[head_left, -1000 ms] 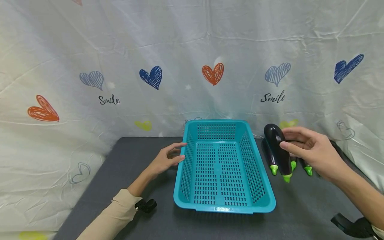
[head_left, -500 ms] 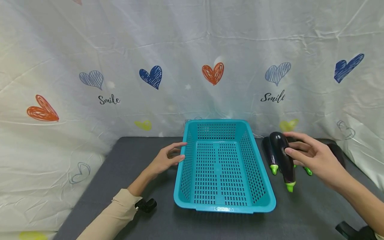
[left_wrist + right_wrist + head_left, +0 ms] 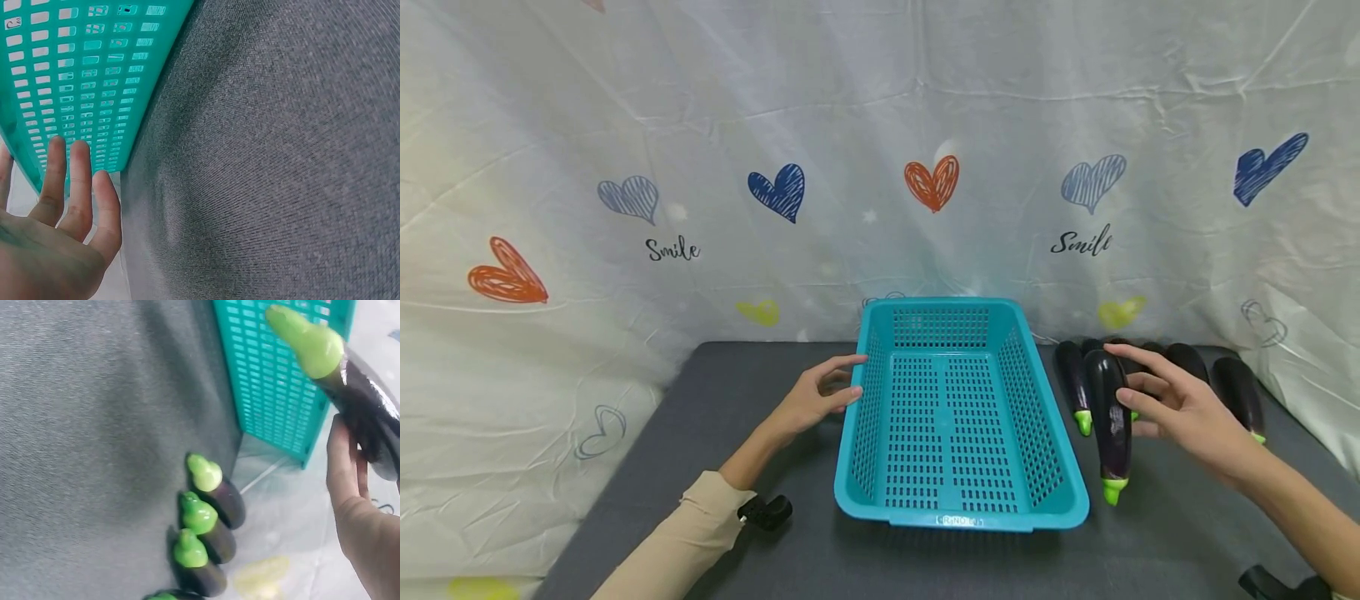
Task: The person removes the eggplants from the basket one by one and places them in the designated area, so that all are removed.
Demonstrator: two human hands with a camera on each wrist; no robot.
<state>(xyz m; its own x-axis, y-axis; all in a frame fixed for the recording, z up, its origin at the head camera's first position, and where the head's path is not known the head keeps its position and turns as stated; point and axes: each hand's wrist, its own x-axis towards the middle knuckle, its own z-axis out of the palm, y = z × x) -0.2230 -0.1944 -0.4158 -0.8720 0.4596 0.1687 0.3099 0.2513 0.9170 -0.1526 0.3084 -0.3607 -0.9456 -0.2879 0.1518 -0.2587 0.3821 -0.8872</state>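
A dark purple eggplant (image 3: 1108, 408) with a bright green stem end hangs between the thumb and fingers of my right hand (image 3: 1191, 417). Its green end points toward me, and in the right wrist view the held eggplant (image 3: 369, 406) is raised above the tabletop. Just behind it, several more eggplants (image 3: 1237, 392) lie in a row, partly covered by the hand. My left hand (image 3: 811, 400) rests at the left side of a turquoise slotted basket (image 3: 955, 522), fingertips right at the rim. In the left wrist view, its fingers (image 3: 80, 181) extend loosely along the outer wall.
The basket stands in the middle of a dark grey cloth-covered table (image 3: 760, 375), with no things inside. A pale curtain (image 3: 850, 100) printed with hearts and "Smile" hangs right behind the table's back edge.
My right hand has brought the eggplant nearer to me and turned it more upright in the head view. More of the eggplants behind have come into sight. My left hand and the basket stay put.
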